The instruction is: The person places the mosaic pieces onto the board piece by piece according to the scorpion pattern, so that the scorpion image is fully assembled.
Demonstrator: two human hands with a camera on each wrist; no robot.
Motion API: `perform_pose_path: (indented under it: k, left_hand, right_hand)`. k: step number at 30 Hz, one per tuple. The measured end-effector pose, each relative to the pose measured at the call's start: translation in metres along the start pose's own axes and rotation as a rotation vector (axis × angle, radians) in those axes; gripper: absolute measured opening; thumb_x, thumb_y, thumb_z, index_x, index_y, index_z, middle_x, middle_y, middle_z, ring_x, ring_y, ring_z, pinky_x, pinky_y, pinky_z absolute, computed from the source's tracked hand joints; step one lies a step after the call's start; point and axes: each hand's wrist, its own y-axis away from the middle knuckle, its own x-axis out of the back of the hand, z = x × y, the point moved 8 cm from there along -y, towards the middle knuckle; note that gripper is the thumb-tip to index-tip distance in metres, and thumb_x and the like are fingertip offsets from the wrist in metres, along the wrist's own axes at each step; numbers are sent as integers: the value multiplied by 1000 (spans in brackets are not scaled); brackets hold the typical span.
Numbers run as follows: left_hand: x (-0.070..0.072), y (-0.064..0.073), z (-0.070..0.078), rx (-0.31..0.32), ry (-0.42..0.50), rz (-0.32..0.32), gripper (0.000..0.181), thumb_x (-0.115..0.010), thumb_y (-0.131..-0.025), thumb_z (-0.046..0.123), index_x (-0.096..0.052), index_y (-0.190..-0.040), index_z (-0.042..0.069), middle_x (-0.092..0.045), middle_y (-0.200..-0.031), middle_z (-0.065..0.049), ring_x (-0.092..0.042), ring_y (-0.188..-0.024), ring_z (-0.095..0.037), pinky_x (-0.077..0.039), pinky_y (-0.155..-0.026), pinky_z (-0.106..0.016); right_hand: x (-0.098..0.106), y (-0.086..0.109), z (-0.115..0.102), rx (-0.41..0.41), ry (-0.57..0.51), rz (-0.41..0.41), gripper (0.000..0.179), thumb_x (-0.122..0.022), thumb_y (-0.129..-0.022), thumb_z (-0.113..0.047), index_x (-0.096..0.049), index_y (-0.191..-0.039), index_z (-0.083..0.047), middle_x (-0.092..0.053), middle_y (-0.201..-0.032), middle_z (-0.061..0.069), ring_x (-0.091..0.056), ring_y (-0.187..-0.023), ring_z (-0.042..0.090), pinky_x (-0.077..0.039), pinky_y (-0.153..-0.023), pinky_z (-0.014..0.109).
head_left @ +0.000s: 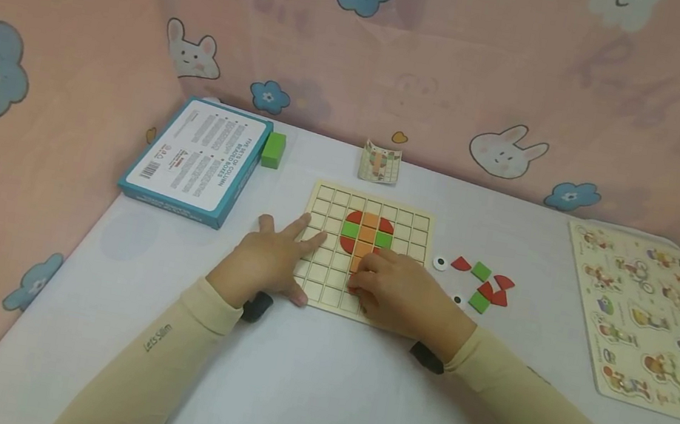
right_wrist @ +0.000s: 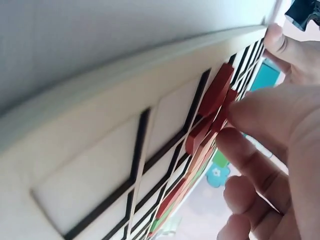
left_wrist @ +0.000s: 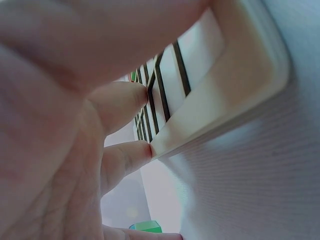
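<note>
I work in front of a pink printed backdrop (head_left: 448,50) and above a white tabletop (head_left: 309,394). An illustrated figure board (head_left: 649,342) lies at the right; a blue-edged box (head_left: 197,158) lies at the far left.

The wooden grid board (head_left: 318,273) sits between my hands. Left hand (head_left: 268,256): fingers spread and extended, touching the board's left edge, thumb at the near-left corner. Right hand (head_left: 403,294): fingers curled over the near half, thumb and forefinger pinching.

A curled pattern card (head_left: 380,164) stands beyond the far edge. A green block (head_left: 273,150) stands beside the box.

On the grid, an orange column (head_left: 367,231) has its long axis running away from me. Loose to the right of the board: red quarter-circles (head_left: 461,263), green squares (head_left: 481,271) and eye discs (head_left: 440,263).

Governing relation: the red piece (right_wrist: 224,110) is at the tips of the right thumb and forefinger, on the board near the column's near end. The right hand is the nearer. The fingers hide part of this piece; I cannot tell its long axis or whether it is seated.
</note>
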Motion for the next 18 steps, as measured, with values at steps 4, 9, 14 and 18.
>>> perform_pose_path:
  k: [4, 9, 14, 18]
  left_hand:
    - [0, 0, 0, 0, 0, 2, 117, -94, -71, 55, -33, -168, 31, -15, -177, -8, -38, -126, -49, -52, -73, -38]
    - [-1, -1, -1, 0, 7, 1, 117, -94, -71, 55, -32, -168, 32, -14, -177, -8, -37, -129, -50, -53, -74, -39]
    - [0, -1, -1, 3, 8, 2, 117, -94, -71, 55, -32, -168, 31, -14, -177, -8, -36, -130, -51, -53, -76, -40]
    - [1, -1, 0, 4, 8, 5, 117, -94, -71, 54, -32, -168, 31, -15, -177, -8, -36, -131, -51, -54, -77, -41]
  right_hand:
    - [-2, -2, 1, -51, -12, 9, 13, -84, -93, -24, -85, -104, -18, -69, -95, -5, -59, -91, 17, -54, -82, 35]
    - [-3, -4, 1, -85, -4, 11, 11, -84, -91, -19, -85, -102, -18, -71, -96, -3, -62, -92, 19, -55, -85, 37]
    - [-2, -2, -1, -78, 19, 18, 12, -82, -90, -13, -85, -101, -17, -75, -100, -2, -65, -96, 22, -56, -85, 38]
    - [-2, 2, -4, -60, 60, 4, 17, -81, -90, -13, -85, -106, -18, -77, -105, -2, -64, -97, 22, -55, -83, 37]
